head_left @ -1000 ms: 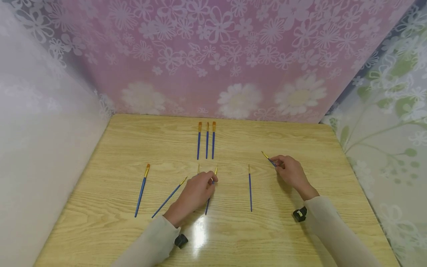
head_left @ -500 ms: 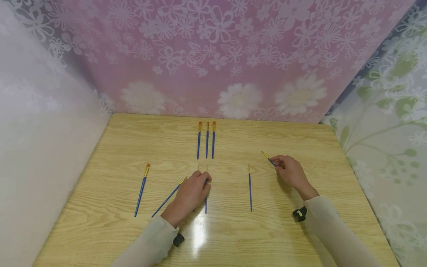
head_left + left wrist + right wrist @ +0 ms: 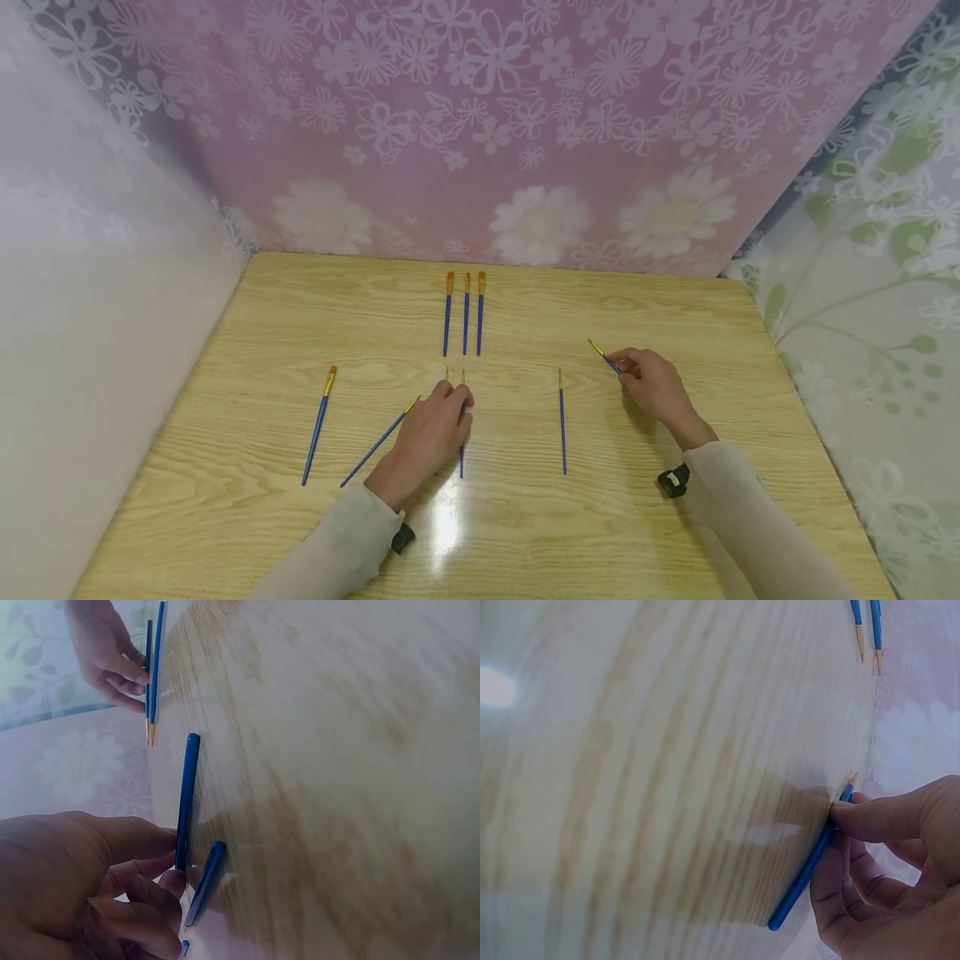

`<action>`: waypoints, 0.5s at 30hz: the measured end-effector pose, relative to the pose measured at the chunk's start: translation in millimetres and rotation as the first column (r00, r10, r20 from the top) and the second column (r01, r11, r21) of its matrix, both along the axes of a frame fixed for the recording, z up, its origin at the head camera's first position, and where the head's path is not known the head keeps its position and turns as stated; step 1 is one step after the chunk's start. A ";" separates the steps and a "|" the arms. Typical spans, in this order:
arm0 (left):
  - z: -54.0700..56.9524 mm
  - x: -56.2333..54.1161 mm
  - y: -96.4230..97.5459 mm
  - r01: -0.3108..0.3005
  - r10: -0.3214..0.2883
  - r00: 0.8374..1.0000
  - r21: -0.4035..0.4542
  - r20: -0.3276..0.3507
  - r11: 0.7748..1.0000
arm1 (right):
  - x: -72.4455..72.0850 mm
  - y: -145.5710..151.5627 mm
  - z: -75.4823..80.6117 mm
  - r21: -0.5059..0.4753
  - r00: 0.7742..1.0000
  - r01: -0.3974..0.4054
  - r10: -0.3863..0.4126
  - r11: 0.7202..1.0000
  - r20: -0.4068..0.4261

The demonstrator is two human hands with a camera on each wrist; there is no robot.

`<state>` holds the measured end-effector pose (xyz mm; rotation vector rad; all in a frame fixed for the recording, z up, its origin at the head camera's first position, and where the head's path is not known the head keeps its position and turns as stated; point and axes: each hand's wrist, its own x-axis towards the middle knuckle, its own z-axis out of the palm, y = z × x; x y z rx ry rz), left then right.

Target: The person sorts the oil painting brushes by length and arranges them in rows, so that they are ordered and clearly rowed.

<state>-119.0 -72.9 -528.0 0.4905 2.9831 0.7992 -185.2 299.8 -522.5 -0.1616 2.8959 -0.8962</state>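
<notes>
My left hand (image 3: 433, 425) pinches a thin blue-handled paintbrush (image 3: 462, 462) between thumb and fingers, low over the table. Just left of it lies a second thin paintbrush (image 3: 447, 374), mostly hidden by that hand in the head view; in the left wrist view a blue handle (image 3: 205, 883) shows close beside the pinched brush (image 3: 187, 791). Farther right, my right hand (image 3: 656, 387) holds another fine paintbrush (image 3: 597, 349), tip pointing up and left. Seen from the right wrist, thumb and fingers pinch its handle (image 3: 802, 874) near the ferrule, against the tabletop.
Three wider brushes, including a middle one (image 3: 466, 321), lie parallel at the back of the wooden table (image 3: 315, 308). A flat brush (image 3: 317, 437) and a slanted thin brush (image 3: 378, 444) lie left. One thin brush (image 3: 562, 429) lies between the hands. Patterned curtains (image 3: 525, 125) surround the table.
My left hand has moved left with its paintbrush, bringing it nearer the neighbouring brush. That brush has turned from slanted to nearly straight. The right hand stays in place.
</notes>
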 end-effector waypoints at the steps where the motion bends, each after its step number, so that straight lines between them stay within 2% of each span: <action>1: -0.7 -0.1 -0.1 0.001 -0.001 1.000 0.000 -0.003 1.000 | 0.2 0.0 0.0 0.002 1.000 0.001 -0.001 1.000 0.001; 6: -5.3 -1.4 -2.2 0.002 -0.002 1.000 0.015 0.010 1.000 | -0.2 0.1 -1.1 0.011 1.000 0.000 0.000 1.000 0.003; 9: -5.8 -3.7 -7.9 -0.011 0.010 0.999 0.026 0.045 1.000 | -0.8 0.4 -1.4 0.013 1.000 -0.002 0.002 1.000 0.003; 15: 4.8 -8.2 -34.9 -0.057 0.052 0.993 0.042 0.104 0.997 | -2.3 1.2 -1.3 0.015 1.000 0.000 0.001 1.000 -0.003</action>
